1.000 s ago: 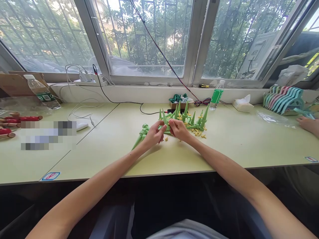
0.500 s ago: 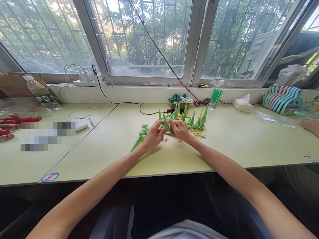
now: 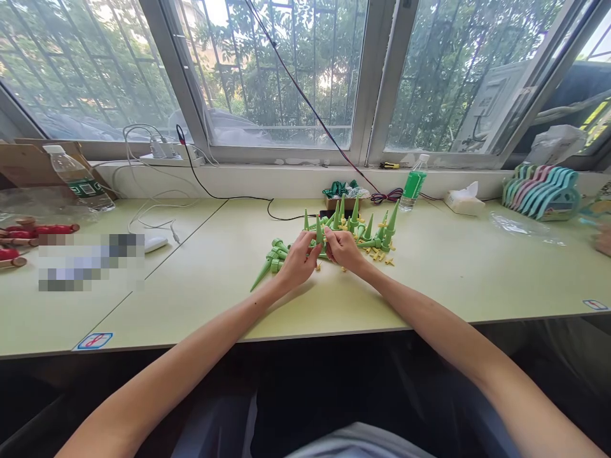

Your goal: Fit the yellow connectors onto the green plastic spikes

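Observation:
My left hand (image 3: pixel 300 259) is closed around a green plastic watering spike (image 3: pixel 319 230), its point upward. Right against it, my right hand (image 3: pixel 344 250) is pinched at the spike's side; what its fingertips hold is too small and hidden to make out. Behind the hands several more green spikes (image 3: pixel 391 226) stand upright in a cluster. Small yellow valve pieces (image 3: pixel 378 255) lie scattered to the right of my right hand. Left of my left hand, a few green spikes and caps (image 3: pixel 271 261) lie on their sides.
The pale table (image 3: pixel 429 280) runs along the window. A water bottle (image 3: pixel 414 183), a tissue pack (image 3: pixel 464 200) and a rack of pastel hangers (image 3: pixel 541 191) stand at the back right. Cables (image 3: pixel 143 210) and red wooden-handled items (image 3: pixel 35 232) lie left. Another person's hand (image 3: pixel 602 240) is at the right edge.
My left hand has turned slightly, and the spike in it now stands more upright. My right hand has barely moved. The other person's hand has shifted toward the right edge.

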A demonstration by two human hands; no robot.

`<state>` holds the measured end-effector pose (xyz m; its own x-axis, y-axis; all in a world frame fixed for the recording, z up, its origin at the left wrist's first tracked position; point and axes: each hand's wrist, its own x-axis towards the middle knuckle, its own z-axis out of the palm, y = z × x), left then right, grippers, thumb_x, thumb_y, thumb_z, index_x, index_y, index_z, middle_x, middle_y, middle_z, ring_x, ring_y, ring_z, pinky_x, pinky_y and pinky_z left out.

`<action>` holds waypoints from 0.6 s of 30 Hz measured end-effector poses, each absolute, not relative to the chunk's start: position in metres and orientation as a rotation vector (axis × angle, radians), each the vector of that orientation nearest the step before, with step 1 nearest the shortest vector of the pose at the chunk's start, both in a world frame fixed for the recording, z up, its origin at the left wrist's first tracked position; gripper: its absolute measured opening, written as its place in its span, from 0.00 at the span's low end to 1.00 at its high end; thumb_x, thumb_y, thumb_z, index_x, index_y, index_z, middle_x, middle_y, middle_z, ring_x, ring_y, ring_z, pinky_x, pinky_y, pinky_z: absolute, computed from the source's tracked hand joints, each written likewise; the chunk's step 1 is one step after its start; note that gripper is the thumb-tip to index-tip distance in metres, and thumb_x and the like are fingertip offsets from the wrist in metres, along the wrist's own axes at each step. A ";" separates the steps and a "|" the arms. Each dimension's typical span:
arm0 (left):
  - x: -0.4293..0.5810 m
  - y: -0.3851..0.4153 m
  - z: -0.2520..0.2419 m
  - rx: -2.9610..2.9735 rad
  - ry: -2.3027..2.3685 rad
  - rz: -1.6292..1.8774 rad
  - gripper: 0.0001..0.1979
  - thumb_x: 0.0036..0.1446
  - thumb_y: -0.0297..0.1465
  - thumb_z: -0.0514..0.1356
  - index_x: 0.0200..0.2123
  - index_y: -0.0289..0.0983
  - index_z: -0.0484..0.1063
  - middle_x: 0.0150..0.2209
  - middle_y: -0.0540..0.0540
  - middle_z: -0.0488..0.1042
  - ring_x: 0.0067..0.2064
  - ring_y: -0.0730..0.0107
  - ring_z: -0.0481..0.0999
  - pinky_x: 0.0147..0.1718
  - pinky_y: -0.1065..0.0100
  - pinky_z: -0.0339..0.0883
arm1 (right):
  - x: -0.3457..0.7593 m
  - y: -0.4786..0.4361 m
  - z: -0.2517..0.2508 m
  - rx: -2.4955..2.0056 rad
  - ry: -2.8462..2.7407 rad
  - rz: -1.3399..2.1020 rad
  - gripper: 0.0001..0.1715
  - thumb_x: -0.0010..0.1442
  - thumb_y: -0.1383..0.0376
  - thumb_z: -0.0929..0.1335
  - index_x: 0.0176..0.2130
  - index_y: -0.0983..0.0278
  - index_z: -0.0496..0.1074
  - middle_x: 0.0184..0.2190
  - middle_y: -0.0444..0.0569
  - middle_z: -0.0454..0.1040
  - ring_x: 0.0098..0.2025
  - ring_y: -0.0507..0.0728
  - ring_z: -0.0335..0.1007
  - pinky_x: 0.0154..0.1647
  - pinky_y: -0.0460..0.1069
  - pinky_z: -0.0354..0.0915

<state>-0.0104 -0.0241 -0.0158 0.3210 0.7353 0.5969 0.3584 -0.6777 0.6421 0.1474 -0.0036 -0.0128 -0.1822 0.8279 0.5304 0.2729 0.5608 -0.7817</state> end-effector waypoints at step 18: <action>-0.007 -0.022 -0.021 2.245 1.068 1.369 0.18 0.64 0.30 0.56 0.56 0.39 0.61 0.47 0.42 0.73 0.34 0.73 0.73 0.35 0.67 0.70 | 0.141 -0.008 -0.013 -0.941 -1.737 0.719 0.42 0.66 0.35 0.56 0.17 0.62 0.61 0.12 0.45 0.65 0.15 0.50 0.60 0.20 0.47 0.58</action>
